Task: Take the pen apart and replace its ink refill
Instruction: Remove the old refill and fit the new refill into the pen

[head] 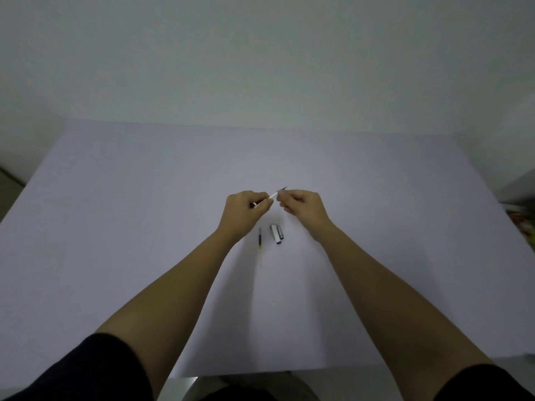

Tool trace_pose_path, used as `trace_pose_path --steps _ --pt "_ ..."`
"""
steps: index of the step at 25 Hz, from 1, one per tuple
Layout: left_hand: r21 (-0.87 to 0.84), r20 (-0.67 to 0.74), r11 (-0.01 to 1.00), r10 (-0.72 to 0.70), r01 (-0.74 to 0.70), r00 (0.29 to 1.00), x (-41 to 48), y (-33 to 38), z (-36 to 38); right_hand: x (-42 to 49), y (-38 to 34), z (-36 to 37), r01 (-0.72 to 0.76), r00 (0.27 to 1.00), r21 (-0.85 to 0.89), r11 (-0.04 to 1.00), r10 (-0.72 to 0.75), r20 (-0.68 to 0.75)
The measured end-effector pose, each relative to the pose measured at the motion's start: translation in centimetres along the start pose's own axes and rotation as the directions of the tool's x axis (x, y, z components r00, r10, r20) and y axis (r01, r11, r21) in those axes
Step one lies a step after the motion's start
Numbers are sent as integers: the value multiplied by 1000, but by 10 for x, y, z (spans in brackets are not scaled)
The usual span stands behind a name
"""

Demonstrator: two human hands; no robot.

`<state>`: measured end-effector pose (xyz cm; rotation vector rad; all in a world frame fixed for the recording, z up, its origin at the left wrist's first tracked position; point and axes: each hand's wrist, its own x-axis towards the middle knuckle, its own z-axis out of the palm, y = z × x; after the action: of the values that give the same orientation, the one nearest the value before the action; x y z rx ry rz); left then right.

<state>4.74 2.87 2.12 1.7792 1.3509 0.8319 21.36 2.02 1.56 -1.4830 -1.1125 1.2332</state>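
Head view, only one. Both hands up over the middle of the table [115,227], pale lilac top. Left hand [246,208] curled closed around the white pen [272,195], fingers wrapped on its lower end; the barrel pokes out up and to the right from between thumb and forefinger. Right hand [302,205] pinched shut on the pen's upper part, fingertips bunched at the barrel; the dark tip sticks out just past them, pointing up-right. Hands nearly touching, short stretch of white barrel showing between them. Pen tilted, low at left, high at right. Can't tell if it's lifted off the surface or how far.

Below the hands, lying flat on the table: a thin refill [260,244], dark upper end, yellowish clear lower end, running roughly toward the viewer. Just right of it, apart and not touching, two short dark-and-white pen parts [277,234] side by side, touching or nearly so; too small to say which parts. Both sit between the two forearms, near the wrists.

Wide bare table on all sides of the hands. Far edge meets a plain wall [260,68]. Near edge runs under the elbows. Dark short sleeves [86,371] at the bottom corners. Some coloured clutter [524,224] off the right edge, blurry.
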Motion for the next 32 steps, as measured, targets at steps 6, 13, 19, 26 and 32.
trace_pose_path --steps 6,13,19,26,32 --pt "35 73 997 -65 63 995 -22 -17 6 1 -1 -3 -80 987 171 982 102 -124" --pt "109 100 983 -159 148 982 -40 -49 -7 -13 46 -5 -184 936 -41 982 162 -313" --pt "95 69 980 -181 175 981 -37 -59 -13 -30 95 11 -336 910 -401 852 185 -371" --pt "111 75 972 -214 205 974 -35 -77 -13 -23 109 20 -383 894 -464 799 194 -404" --pt "84 73 969 -239 232 968 -28 -76 -13 -18 85 27 -307 891 -435 846 96 -443"
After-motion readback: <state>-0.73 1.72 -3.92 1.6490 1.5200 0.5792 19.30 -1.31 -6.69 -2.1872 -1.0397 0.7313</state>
